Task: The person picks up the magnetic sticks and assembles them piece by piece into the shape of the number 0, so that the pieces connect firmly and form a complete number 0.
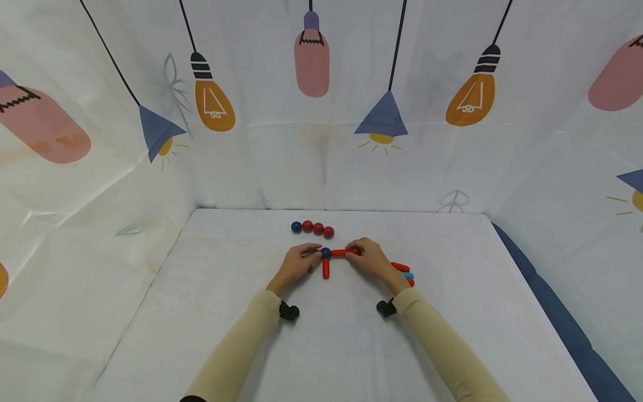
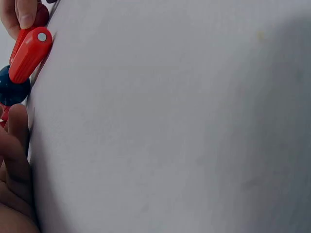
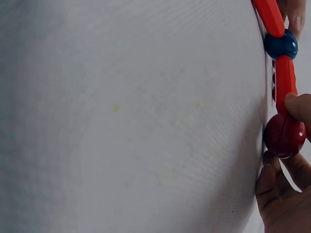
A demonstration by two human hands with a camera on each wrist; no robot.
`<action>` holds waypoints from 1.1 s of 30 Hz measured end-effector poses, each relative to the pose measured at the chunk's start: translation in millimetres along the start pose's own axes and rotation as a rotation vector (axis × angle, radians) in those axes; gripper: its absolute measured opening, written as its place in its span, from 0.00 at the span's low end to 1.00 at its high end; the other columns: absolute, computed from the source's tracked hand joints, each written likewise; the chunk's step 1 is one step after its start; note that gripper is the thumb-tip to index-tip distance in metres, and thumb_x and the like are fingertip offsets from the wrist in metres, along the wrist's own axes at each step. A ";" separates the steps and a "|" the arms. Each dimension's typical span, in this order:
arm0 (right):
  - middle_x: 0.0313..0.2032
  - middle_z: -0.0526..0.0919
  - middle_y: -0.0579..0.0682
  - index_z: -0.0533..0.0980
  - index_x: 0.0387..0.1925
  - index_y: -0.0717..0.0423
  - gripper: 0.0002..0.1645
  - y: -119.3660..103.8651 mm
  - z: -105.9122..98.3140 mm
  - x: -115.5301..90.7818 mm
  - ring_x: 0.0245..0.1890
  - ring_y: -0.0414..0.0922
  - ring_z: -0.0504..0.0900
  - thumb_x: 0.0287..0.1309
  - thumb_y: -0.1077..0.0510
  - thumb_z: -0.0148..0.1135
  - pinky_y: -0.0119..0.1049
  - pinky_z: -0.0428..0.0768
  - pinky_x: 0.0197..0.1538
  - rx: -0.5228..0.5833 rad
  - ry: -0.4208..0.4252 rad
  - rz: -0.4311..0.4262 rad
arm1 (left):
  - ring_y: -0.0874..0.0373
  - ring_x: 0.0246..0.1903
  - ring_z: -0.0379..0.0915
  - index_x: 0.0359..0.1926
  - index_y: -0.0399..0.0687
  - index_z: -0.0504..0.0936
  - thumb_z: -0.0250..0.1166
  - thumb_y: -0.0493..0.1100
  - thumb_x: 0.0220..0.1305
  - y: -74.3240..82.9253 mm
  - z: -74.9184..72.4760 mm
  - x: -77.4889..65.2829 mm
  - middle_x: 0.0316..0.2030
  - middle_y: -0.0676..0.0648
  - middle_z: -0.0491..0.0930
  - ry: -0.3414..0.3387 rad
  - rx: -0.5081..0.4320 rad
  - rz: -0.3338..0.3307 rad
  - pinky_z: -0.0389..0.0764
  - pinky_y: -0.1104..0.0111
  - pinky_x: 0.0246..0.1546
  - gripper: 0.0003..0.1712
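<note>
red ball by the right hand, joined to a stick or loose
Joined: the red ball sits against the end of a red stick leading to the blue ball; the right hand pinches it.

Bright, even light (wrist views blurry)

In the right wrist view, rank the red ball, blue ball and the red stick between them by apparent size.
1. red stick, longest
2. red ball
3. blue ball
The red ball lies nearer the camera, so the balls' ranking is unsure.
</note>
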State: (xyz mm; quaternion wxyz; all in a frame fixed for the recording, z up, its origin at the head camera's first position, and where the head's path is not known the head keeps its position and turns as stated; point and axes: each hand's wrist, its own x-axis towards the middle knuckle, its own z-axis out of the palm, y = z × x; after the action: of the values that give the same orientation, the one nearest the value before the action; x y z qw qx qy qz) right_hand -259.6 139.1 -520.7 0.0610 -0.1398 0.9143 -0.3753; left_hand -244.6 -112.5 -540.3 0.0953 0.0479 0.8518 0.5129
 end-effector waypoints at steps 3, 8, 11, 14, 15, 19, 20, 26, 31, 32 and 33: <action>0.52 0.83 0.56 0.84 0.54 0.54 0.16 0.5 -0.2 1.0 0.52 0.52 0.78 0.67 0.54 0.68 0.49 0.81 0.59 -0.011 -0.004 -0.004 | 0.56 0.28 0.78 0.65 0.57 0.81 0.64 0.51 0.73 4.2 -3.2 3.3 0.49 0.47 0.83 0.001 0.029 -0.010 0.79 0.69 0.31 0.22; 0.52 0.83 0.56 0.84 0.53 0.54 0.16 4.5 0.0 2.1 0.51 0.51 0.78 0.67 0.54 0.68 0.48 0.81 0.58 -0.012 -0.006 -0.010 | 0.55 0.34 0.80 0.64 0.54 0.81 0.65 0.51 0.72 13.7 -6.3 13.8 0.55 0.48 0.83 0.019 0.055 0.029 0.84 0.67 0.37 0.22; 0.51 0.83 0.55 0.84 0.53 0.53 0.15 6.3 0.1 2.9 0.50 0.51 0.78 0.67 0.54 0.68 0.48 0.81 0.58 -0.003 -0.009 -0.007 | 0.54 0.41 0.81 0.62 0.52 0.82 0.66 0.49 0.71 21.8 -9.1 22.0 0.57 0.47 0.83 0.048 0.081 0.076 0.85 0.64 0.43 0.21; 0.51 0.83 0.55 0.84 0.53 0.53 0.15 7.6 -0.1 3.2 0.50 0.50 0.78 0.67 0.54 0.68 0.48 0.81 0.57 0.006 -0.009 -0.011 | 0.51 0.48 0.79 0.62 0.49 0.82 0.68 0.47 0.70 27.9 -12.2 31.6 0.57 0.47 0.83 0.070 0.128 0.141 0.83 0.61 0.50 0.22; 0.50 0.83 0.55 0.84 0.53 0.53 0.15 8.0 -0.1 3.4 0.49 0.50 0.78 0.67 0.54 0.68 0.47 0.81 0.57 0.007 -0.009 -0.014 | 0.51 0.51 0.79 0.62 0.47 0.81 0.68 0.46 0.70 29.4 -13.2 34.8 0.58 0.46 0.83 0.074 0.143 0.166 0.82 0.60 0.53 0.22; 0.50 0.83 0.54 0.84 0.53 0.53 0.15 9.3 0.3 3.7 0.49 0.49 0.78 0.67 0.54 0.68 0.47 0.81 0.57 0.005 -0.009 -0.023 | 0.49 0.54 0.77 0.65 0.43 0.79 0.68 0.43 0.70 32.4 -16.3 45.5 0.57 0.44 0.83 0.059 0.177 0.232 0.81 0.57 0.57 0.24; 0.50 0.83 0.54 0.84 0.53 0.53 0.15 9.1 0.5 3.7 0.49 0.49 0.78 0.67 0.54 0.68 0.47 0.81 0.57 0.005 -0.010 -0.022 | 0.48 0.53 0.77 0.65 0.42 0.79 0.68 0.43 0.70 32.5 -16.6 47.3 0.57 0.44 0.83 0.055 0.185 0.244 0.81 0.57 0.57 0.25; 0.51 0.83 0.54 0.84 0.52 0.52 0.15 8.2 1.9 4.2 0.50 0.49 0.78 0.67 0.54 0.68 0.47 0.81 0.57 0.007 -0.011 -0.014 | 0.49 0.50 0.75 0.67 0.44 0.77 0.68 0.42 0.70 31.2 -12.7 57.6 0.54 0.42 0.82 0.030 0.224 0.246 0.81 0.59 0.55 0.27; 0.50 0.83 0.54 0.85 0.52 0.53 0.14 7.4 0.9 4.1 0.49 0.50 0.78 0.67 0.54 0.68 0.48 0.81 0.57 -0.002 -0.007 -0.027 | 0.50 0.51 0.75 0.66 0.48 0.79 0.70 0.42 0.68 32.3 -5.4 65.4 0.53 0.43 0.82 0.022 0.265 0.246 0.80 0.59 0.59 0.26; 0.50 0.83 0.55 0.85 0.52 0.53 0.14 7.1 0.5 4.0 0.49 0.50 0.78 0.67 0.54 0.68 0.48 0.81 0.57 -0.003 -0.007 -0.029 | 0.50 0.51 0.75 0.66 0.48 0.79 0.70 0.42 0.68 32.9 -4.4 66.2 0.54 0.43 0.82 0.024 0.275 0.251 0.80 0.59 0.60 0.26; 0.50 0.83 0.54 0.84 0.52 0.53 0.14 7.2 0.4 4.0 0.49 0.50 0.78 0.67 0.54 0.68 0.48 0.82 0.57 -0.003 -0.007 -0.026 | 0.49 0.52 0.75 0.65 0.49 0.80 0.70 0.42 0.68 33.3 -3.4 66.7 0.55 0.43 0.82 0.029 0.287 0.253 0.80 0.58 0.60 0.26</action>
State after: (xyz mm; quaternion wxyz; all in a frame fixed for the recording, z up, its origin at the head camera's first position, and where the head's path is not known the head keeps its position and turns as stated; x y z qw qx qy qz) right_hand -264.8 142.6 -526.1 0.0592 -0.1531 0.9128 -0.3740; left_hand -311.0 -87.9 -516.9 0.0101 0.1602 0.9047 0.3947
